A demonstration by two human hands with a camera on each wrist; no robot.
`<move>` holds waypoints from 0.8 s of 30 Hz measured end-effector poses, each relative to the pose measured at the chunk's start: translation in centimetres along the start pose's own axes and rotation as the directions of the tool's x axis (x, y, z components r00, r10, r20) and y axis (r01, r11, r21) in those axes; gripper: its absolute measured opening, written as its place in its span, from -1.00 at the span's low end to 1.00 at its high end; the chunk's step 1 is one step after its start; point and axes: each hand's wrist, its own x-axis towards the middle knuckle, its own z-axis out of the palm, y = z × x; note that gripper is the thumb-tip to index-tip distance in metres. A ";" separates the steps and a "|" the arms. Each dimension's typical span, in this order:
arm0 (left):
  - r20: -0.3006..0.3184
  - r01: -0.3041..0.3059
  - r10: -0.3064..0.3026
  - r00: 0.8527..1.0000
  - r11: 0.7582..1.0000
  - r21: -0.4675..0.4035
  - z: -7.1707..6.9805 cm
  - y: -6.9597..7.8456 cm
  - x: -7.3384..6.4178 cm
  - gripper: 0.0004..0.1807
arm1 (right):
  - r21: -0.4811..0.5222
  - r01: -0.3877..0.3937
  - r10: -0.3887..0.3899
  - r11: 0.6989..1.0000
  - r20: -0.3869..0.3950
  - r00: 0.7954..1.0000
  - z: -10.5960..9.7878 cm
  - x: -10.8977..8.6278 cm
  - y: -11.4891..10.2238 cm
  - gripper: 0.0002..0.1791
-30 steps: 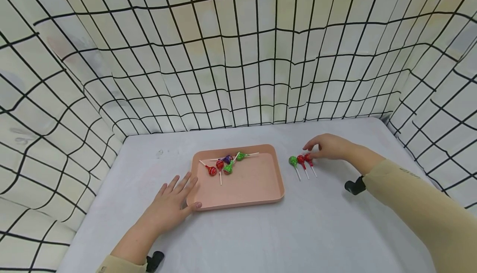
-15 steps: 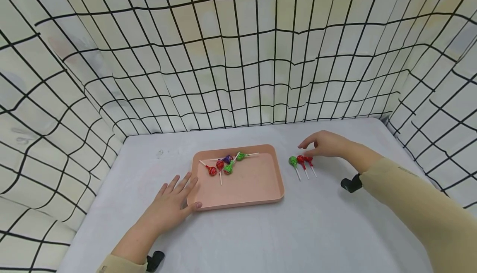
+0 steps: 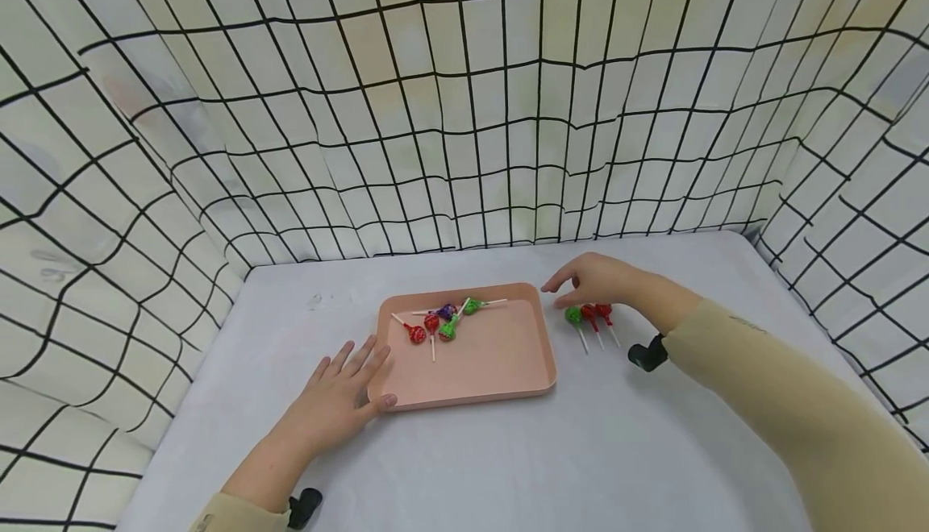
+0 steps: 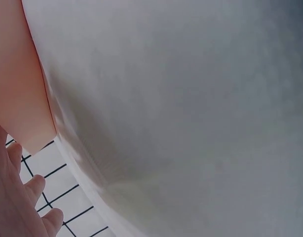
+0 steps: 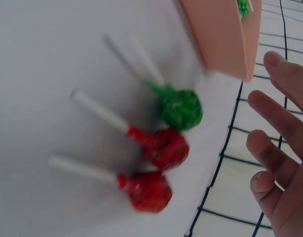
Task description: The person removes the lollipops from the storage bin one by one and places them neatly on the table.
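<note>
Three wrapped lollipops lie side by side on the white table right of the tray: a green lollipop [image 3: 574,316], a red lollipop [image 3: 589,313] and another red lollipop [image 5: 149,191]. Just beyond their heads hovers my right hand [image 3: 598,280], thumb and forefinger apart with nothing between them, fingertips close to the tray's right rim. In the right wrist view its fingers [image 5: 275,111] are loosely bent. My left hand [image 3: 330,399] rests with spread fingers at the left edge of the pink tray [image 3: 501,363], thumb at its front left corner.
Several red, green and purple lollipops [image 3: 447,329] lie in the tray's back left part. Black-lined white sheeting [image 3: 479,113] encloses the table at the back and both sides. The white tabletop [image 3: 493,467] extends in front of the tray.
My right hand has moved left from the red lollipops, past the green one, toward the tray, and carries nothing. The lollipops lie as before; my left hand stays at the tray.
</note>
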 end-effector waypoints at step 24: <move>-0.001 -0.007 0.007 1.000 1.000 0.010 0.2 0.0 0.0 -0.12 | -0.037 0.196 -0.196 0.980 0.000 0.981 1.3 6.1 -7.5 -0.70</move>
